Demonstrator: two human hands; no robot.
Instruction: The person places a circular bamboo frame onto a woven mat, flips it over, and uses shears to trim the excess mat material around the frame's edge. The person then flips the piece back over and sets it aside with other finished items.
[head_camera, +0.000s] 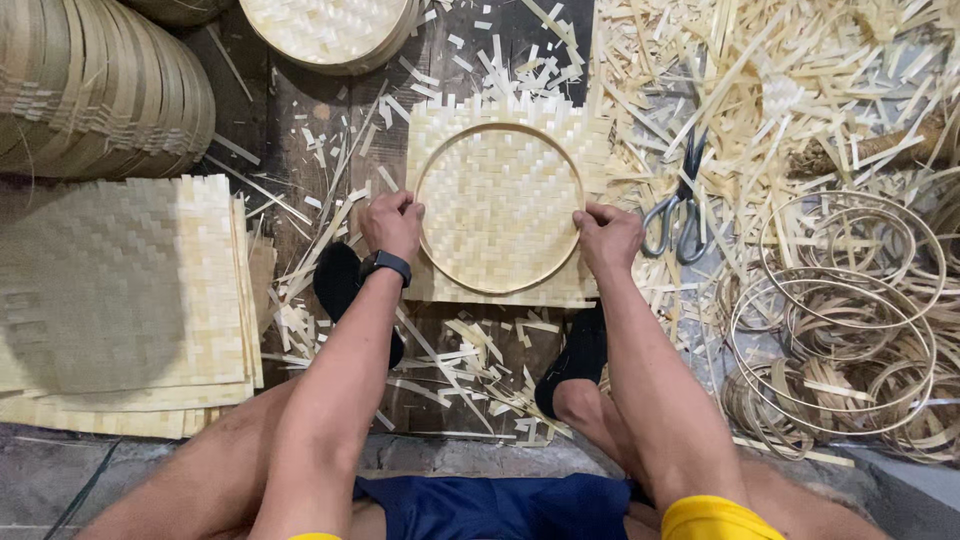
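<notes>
A square woven bamboo mat (500, 200) lies on the dark floor in front of me, with a round bamboo hoop (500, 127) pressed onto it. My left hand (392, 226) grips the hoop's left rim together with the mat edge; a dark watch sits on that wrist. My right hand (607, 236) pinches the hoop's right rim the same way. Both my feet in dark socks rest just below the mat.
A stack of flat woven mats (120, 290) lies at left, finished round trays (100, 90) stacked behind it and another tray pile (330, 30) at top. Scissors (680, 205) lie right of the mat. Loose bamboo hoops (840, 320) pile at right amid strip offcuts (760, 90).
</notes>
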